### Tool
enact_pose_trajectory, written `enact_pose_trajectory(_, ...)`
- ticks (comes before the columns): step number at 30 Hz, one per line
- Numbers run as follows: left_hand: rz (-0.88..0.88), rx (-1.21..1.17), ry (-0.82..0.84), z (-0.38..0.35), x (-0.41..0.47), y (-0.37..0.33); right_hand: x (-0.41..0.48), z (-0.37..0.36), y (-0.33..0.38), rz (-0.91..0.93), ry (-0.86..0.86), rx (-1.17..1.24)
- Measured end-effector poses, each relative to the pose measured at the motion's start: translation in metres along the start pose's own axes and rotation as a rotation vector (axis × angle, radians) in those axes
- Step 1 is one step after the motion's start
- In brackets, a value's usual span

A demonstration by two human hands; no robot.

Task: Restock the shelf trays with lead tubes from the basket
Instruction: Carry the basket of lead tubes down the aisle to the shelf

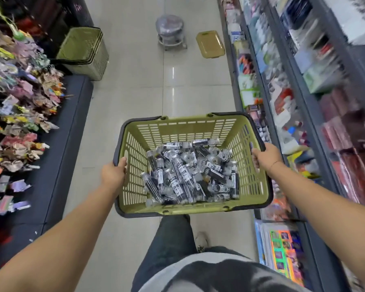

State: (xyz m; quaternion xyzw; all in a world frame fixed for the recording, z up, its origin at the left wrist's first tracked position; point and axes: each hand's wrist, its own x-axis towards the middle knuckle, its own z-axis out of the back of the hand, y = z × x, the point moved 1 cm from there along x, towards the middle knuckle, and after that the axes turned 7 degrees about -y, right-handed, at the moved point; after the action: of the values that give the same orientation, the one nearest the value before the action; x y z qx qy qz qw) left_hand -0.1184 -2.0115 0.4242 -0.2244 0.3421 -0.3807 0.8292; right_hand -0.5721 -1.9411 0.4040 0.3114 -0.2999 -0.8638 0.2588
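Note:
An olive-green plastic basket with a dark rim hangs in front of me above the aisle floor. Its bottom is heaped with several clear lead tubes carrying black and white labels. My left hand grips the basket's left rim. My right hand grips the right rim. Shelves packed with stationery run along the right side, blurred; I cannot make out any trays on them.
A stack of empty green baskets stands at the left by a dark display of hanging trinkets. Farther down the tiled aisle sit a round stool and a yellow lid. My legs show below the basket.

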Motion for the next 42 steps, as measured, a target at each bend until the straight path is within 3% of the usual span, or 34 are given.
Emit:
enact_pose_trajectory(19,-0.062,0.04,0.098,-0.159,0.407,-0.358,0.366,-0.1,0.312,-0.093,-0.09,0.052)
enact_pose_trajectory(29,-0.074,0.021,0.108,-0.256,0.555,-0.563,0.599,-0.134,0.453,-0.15,-0.1,0.063)
enact_pose_trajectory(42,-0.251,0.108,0.285,-0.394,0.757,-0.838,0.792,-0.174,0.611,-0.343,-0.22,0.23)
